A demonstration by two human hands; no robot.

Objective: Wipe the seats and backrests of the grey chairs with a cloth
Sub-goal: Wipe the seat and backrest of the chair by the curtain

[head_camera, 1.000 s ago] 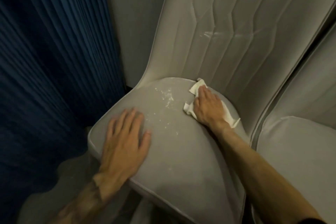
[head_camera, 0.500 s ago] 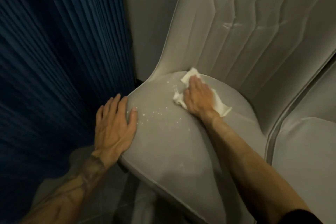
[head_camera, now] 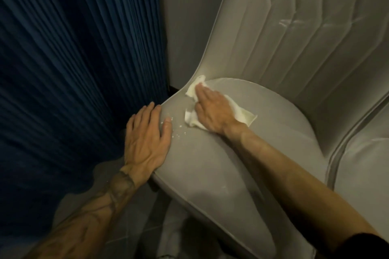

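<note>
Dark blue pleated curtain (head_camera: 69, 73) fills the whole left side of your view, hanging down to a grey tiled floor (head_camera: 134, 225), with a plain grey wall (head_camera: 185, 25) behind it. Your nearest grey chair (head_camera: 237, 166) takes up the middle and right: its channel-stitched backrest (head_camera: 305, 33) rises at the top right, and its smooth seat (head_camera: 212, 174) spreads below. A second grey chair (head_camera: 364, 174) stands just beside it at the right edge of the view.

Your right hand (head_camera: 212, 111) lies flat, fingers together and stretched out, pressing the white cloth (head_camera: 242, 114) onto the seat near its back left corner, close to where the seat meets the backrest. Cloth shows crumpled ahead of the fingertips, beside the thumb and behind the wrist; it is pinned under the palm, not pinched.

Your left hand (head_camera: 147, 139) rests palm down on the seat's left edge, fingers loosely spread, holding nothing. Between the two hands, small white crumbs (head_camera: 179, 131) lie scattered on the seat, just beside your left thumb.
</note>
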